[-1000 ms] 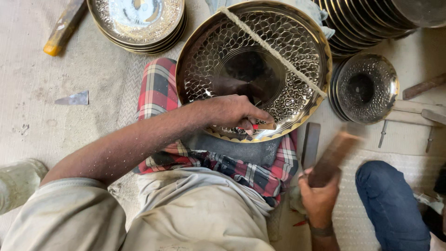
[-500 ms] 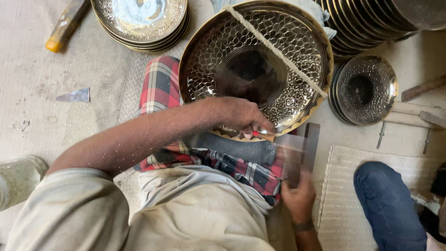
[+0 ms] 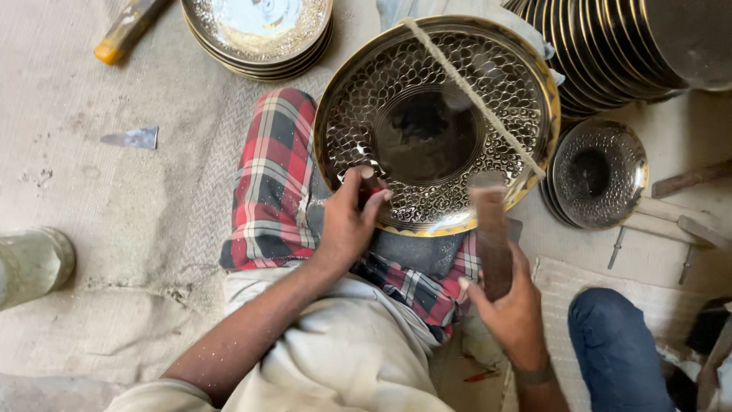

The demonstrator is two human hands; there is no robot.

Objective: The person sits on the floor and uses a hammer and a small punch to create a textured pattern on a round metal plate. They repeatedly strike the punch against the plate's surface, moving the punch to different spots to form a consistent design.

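Observation:
A large round metal plate [image 3: 488,99] with a hammered dimple pattern and a gold rim rests tilted on my lap, over a red plaid cloth [image 3: 271,179]. A taut cord [image 3: 473,95] runs diagonally across its face. My left hand [image 3: 347,221] grips the plate's lower left rim, thumb on the patterned face. My right hand [image 3: 511,305] holds a dark wooden mallet [image 3: 489,233] upright, its head blurred against the plate's lower rim.
A stack of similar plates [image 3: 263,34] lies at top centre, another stack [image 3: 625,53] leans at top right, and a small hammered bowl [image 3: 598,172] sits right of my plate. A yellow-handled tool [image 3: 126,30] and a metal scrap [image 3: 133,139] lie on the mat at left. Another person's blue-jeaned knee [image 3: 618,351] is at bottom right.
My right hand has brought the mallet from the low right up against the plate's lower rim. My left hand shifted along the rim, and the view moved slightly.

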